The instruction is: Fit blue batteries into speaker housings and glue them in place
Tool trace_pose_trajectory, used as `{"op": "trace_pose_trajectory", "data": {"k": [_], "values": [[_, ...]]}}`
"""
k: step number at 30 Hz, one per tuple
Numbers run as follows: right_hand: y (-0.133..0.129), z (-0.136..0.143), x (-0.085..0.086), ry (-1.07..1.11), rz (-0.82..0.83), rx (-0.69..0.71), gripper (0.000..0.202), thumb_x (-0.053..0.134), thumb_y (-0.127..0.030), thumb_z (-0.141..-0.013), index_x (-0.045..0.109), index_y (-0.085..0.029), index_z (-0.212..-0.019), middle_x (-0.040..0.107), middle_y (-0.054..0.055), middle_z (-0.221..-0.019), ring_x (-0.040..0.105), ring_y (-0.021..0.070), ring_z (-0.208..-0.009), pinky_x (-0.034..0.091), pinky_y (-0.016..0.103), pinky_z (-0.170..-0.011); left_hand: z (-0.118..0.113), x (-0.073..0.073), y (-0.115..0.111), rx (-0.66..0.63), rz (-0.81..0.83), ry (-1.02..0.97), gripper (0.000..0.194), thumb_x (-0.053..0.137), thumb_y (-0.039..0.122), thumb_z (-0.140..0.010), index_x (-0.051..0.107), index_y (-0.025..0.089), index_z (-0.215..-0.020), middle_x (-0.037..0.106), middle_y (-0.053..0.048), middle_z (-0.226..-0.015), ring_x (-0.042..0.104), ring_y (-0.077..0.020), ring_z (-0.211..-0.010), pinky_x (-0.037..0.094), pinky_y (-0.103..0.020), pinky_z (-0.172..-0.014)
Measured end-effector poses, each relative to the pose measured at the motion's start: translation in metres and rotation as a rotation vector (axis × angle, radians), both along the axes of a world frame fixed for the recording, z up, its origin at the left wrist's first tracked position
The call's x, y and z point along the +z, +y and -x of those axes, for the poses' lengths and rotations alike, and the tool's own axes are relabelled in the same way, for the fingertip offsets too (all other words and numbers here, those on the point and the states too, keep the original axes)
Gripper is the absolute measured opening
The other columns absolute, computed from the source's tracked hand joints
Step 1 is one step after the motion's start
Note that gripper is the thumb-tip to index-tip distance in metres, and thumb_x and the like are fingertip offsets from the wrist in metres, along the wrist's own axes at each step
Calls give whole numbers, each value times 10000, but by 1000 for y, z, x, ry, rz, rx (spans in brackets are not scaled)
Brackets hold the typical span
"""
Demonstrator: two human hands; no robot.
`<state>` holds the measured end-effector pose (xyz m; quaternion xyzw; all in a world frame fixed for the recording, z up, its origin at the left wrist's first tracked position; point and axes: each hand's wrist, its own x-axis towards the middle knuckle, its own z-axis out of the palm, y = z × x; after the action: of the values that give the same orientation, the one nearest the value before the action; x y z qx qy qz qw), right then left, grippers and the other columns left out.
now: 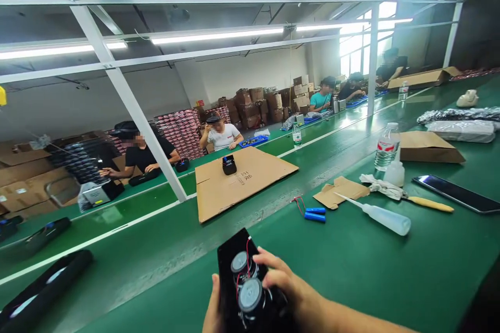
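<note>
A black speaker panel (230,250) with two round speaker drivers and thin red wires is held up at the bottom middle, tilted. Along its left edge lies my left hand (212,306), thumb upright, the other fingers hidden behind the panel. My right hand (287,281) grips the right side, its bent fingertips touching beside the drivers and the red wire. On the green bench beyond, two blue battery cells (314,214) with a red lead lie by a torn cardboard piece (341,192). To their right rests a translucent squeeze bottle (386,218) with a long pointed nozzle.
A yellow-handled tool (429,203), a phone (461,192) and a water bottle (387,146) are at the right. A cardboard sheet (222,197) bearing a small black device lies across the conveyor. Black speaker housing (74,260) sits at left. Several co-workers sit opposite, behind a white frame post (128,93).
</note>
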<state>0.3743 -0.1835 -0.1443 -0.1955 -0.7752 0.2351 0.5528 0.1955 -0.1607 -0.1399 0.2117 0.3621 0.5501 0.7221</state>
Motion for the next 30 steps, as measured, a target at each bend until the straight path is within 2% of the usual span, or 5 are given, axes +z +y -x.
{"op": "trace_pose_trajectory", "data": {"k": [5, 10, 14, 18, 30], "values": [[-4, 6, -41, -241, -261, -128, 219, 379, -288, -939, 342, -228, -1147, 226, 121, -1386, 146, 275, -1305, 235, 465, -1049, 2, -10, -10, -75, 11, 17, 655, 672, 333, -689, 419, 277, -1290, 621, -74, -1118, 539, -297, -1078, 433, -385, -910], [-10, -10, -38, -501, -292, -226, 366, 337, -124, -871, 307, -188, -1230, 173, 125, -1411, 189, 236, -1299, 312, 383, -1038, 19, -18, -4, 5, -29, 102, 796, 659, 176, -576, 368, 291, -1308, 611, -46, -1137, 547, -297, -1069, 444, -372, -886], [22, -67, -34, -672, -46, -830, 418, 380, -109, -773, 451, -175, -1179, 334, 101, -1326, 311, 211, -1233, 326, 373, -1026, 18, -21, 3, 64, -47, 153, 836, 626, 142, -516, 363, 305, -1294, 539, -45, -1238, 530, -308, -1089, 463, -373, -855], [68, -130, -43, -696, 204, -1167, 232, 465, -130, -810, 546, -95, -1025, 504, 135, -1051, 461, 247, -1031, 386, 459, -911, 16, -34, 9, 77, -71, 214, 805, 592, 139, -501, 386, 319, -1258, 460, -20, -1317, 421, -288, -1210, 422, -325, -907], [86, -152, -60, -865, 517, -1153, 159, 539, -249, -871, 539, -117, -958, 517, 50, -947, 505, 167, -891, 447, 355, -800, 9, -44, 13, 103, -48, 285, 774, 524, 127, -475, 418, 284, -1225, 431, -16, -1336, 379, -275, -1233, 424, -270, -836]]}}
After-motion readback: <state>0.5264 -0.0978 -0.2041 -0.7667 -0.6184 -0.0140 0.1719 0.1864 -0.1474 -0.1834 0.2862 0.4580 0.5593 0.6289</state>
